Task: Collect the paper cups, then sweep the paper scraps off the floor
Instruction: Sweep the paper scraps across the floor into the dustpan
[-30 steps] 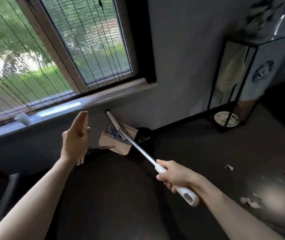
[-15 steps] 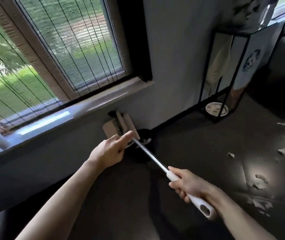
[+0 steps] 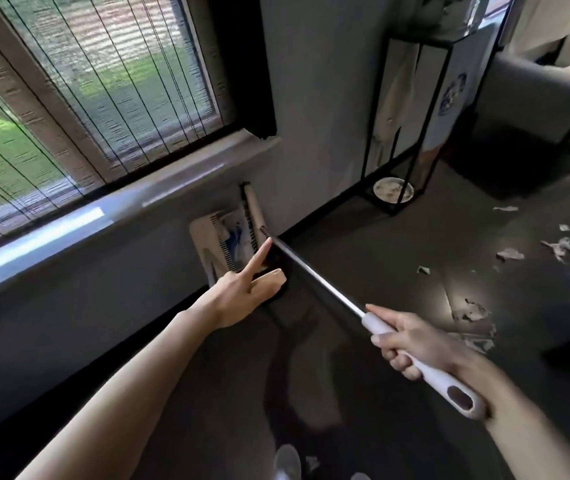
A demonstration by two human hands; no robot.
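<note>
while i watch through the head camera, the window (image 3: 86, 98) with its thin blinds fills the upper left, and its pale sill (image 3: 103, 209) slants down across the wall. below the sill's right end a light dustpan (image 3: 217, 237) with comb teeth leans upright against the wall, standing on the dark floor (image 3: 363, 258). the left hand (image 3: 242, 292) reaches toward it, released and holding nothing, index finger and thumb stretched straight. the index tip lies just beside the far end of the broom handle (image 3: 314, 271); i cannot tell whether it touches the pole or the dustpan. the metal pole runs diagonally from the dustpan down to the right, where it ends in a white grip. the right hand (image 3: 411, 344) is clenched around that grip, fingers wrapped under it and thumb along the top. near the bottom edge, between the arms, the toe of a light shoe (image 3: 287, 460) shows. further right, a black-framed stand (image 3: 415, 116) sits against the wall with a round dish (image 3: 393, 190) at its base. torn paper scraps (image 3: 553, 245) lie scattered over the floor on the right, well apart from the dustpan. a grey sofa (image 3: 536, 91) occupies the far upper right.
</note>
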